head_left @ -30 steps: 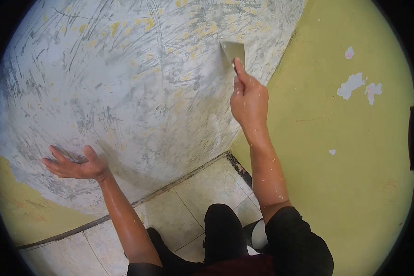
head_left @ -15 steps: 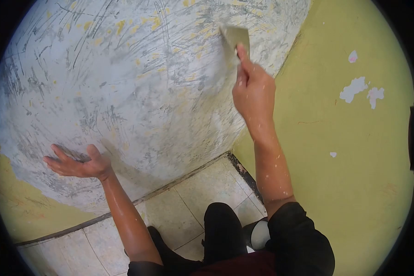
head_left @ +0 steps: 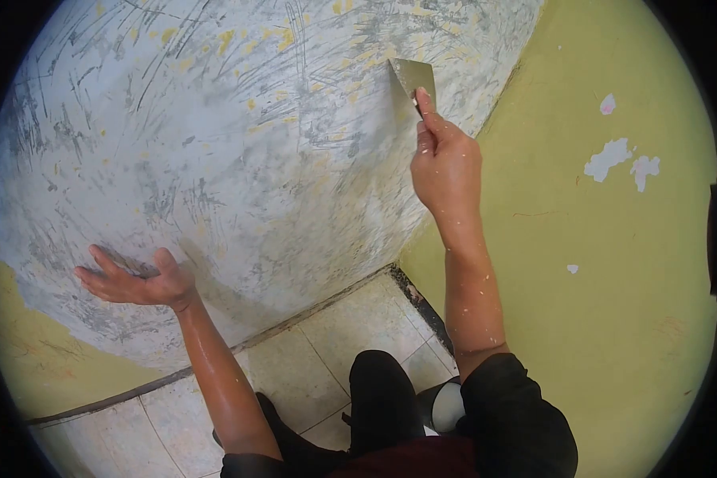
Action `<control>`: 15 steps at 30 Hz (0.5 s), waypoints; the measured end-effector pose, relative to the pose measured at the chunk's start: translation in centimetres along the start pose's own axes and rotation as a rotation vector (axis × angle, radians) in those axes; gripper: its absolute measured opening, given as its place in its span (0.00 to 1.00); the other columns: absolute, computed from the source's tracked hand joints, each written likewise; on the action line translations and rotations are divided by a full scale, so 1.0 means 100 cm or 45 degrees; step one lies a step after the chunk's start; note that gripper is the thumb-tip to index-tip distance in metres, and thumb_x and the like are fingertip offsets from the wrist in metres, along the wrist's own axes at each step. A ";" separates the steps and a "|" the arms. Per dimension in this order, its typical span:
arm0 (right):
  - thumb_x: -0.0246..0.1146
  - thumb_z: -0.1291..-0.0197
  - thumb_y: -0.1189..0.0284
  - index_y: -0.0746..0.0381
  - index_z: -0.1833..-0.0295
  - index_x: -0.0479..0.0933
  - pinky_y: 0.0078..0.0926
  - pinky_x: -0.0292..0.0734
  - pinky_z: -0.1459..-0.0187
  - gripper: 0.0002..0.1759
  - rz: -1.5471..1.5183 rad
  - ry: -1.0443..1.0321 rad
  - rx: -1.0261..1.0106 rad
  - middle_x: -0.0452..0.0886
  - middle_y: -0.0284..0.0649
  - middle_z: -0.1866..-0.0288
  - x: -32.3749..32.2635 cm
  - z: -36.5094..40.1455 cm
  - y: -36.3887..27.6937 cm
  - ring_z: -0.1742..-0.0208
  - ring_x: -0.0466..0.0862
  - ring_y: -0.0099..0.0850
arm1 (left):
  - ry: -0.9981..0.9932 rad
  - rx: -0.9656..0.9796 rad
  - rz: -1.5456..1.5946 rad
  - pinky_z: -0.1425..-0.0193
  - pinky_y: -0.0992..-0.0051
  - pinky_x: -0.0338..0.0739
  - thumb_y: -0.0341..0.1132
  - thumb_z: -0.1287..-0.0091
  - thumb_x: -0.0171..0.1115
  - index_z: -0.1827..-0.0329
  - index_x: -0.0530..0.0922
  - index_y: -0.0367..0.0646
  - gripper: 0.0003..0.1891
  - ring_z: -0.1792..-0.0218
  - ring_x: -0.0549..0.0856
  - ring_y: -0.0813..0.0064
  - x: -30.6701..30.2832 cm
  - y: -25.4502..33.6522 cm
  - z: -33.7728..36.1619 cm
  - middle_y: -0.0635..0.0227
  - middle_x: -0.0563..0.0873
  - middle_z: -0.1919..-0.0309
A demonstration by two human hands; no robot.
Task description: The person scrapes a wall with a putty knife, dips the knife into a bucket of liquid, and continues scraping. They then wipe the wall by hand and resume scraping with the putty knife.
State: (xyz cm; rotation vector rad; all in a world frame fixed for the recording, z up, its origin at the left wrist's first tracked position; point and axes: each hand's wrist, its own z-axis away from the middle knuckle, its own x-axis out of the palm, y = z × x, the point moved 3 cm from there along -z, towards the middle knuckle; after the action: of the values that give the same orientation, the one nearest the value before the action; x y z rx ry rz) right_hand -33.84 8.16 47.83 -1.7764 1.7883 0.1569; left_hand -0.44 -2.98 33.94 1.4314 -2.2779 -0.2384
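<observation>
My right hand [head_left: 448, 163] is closed round the handle of a putty knife [head_left: 416, 80], index finger laid along its metal blade. The blade's edge is at the scraped wall [head_left: 255, 151], a whitish surface with grey scratches and yellow paint specks. Small pale flakes cling to my right hand and forearm. Lower on the same wall, my left hand [head_left: 139, 280] is open with fingers spread and thumb apart, holding nothing. Most of the putty knife's handle is hidden in my right hand.
A yellow-green wall [head_left: 566, 334] with white chipped patches [head_left: 609, 159] meets the scraped wall at a corner on the right. Below lies a tiled floor [head_left: 295, 370] with a dark skirting edge. My black-clad knee [head_left: 384, 390] is close to the corner.
My right hand and the putty knife have shifted slightly down and right in view, with the blade turned a little. The left hand stays almost where it was.
</observation>
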 end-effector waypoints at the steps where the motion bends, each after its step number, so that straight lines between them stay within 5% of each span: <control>1: 0.60 0.38 0.78 0.54 0.35 0.79 0.45 0.75 0.66 0.24 -0.001 -0.004 0.000 0.79 0.49 0.73 0.002 0.001 0.001 0.71 0.81 0.49 | 0.003 -0.009 0.005 0.25 0.38 0.47 0.75 0.37 0.50 0.28 0.70 0.41 0.48 0.24 0.56 0.45 0.000 0.001 0.000 0.50 0.60 0.24; 7: 0.60 0.39 0.79 0.54 0.34 0.78 0.46 0.75 0.65 0.25 0.123 0.089 -0.082 0.80 0.51 0.72 0.005 -0.005 -0.008 0.69 0.81 0.50 | 0.003 -0.011 0.011 0.26 0.38 0.49 0.75 0.37 0.49 0.27 0.70 0.41 0.49 0.24 0.56 0.44 0.000 0.002 0.000 0.50 0.59 0.23; 10: 0.61 0.40 0.78 0.54 0.34 0.77 0.47 0.76 0.65 0.26 0.006 0.014 0.099 0.80 0.52 0.72 -0.005 -0.016 -0.018 0.69 0.82 0.52 | -0.005 -0.003 0.015 0.26 0.38 0.50 0.75 0.37 0.48 0.27 0.69 0.41 0.49 0.24 0.56 0.44 -0.001 0.001 0.001 0.50 0.59 0.23; 15: 0.59 0.37 0.76 0.54 0.34 0.78 0.47 0.77 0.64 0.24 0.190 0.047 -0.089 0.82 0.54 0.70 0.003 -0.001 -0.008 0.69 0.82 0.53 | -0.019 -0.010 -0.017 0.26 0.37 0.50 0.76 0.36 0.48 0.27 0.69 0.41 0.49 0.24 0.56 0.44 -0.002 0.002 0.000 0.50 0.59 0.23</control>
State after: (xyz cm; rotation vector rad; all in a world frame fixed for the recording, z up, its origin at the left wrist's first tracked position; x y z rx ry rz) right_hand -33.08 7.73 48.04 -1.7029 1.9643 0.2509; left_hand -0.47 -2.71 33.97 1.4465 -2.2774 -0.2629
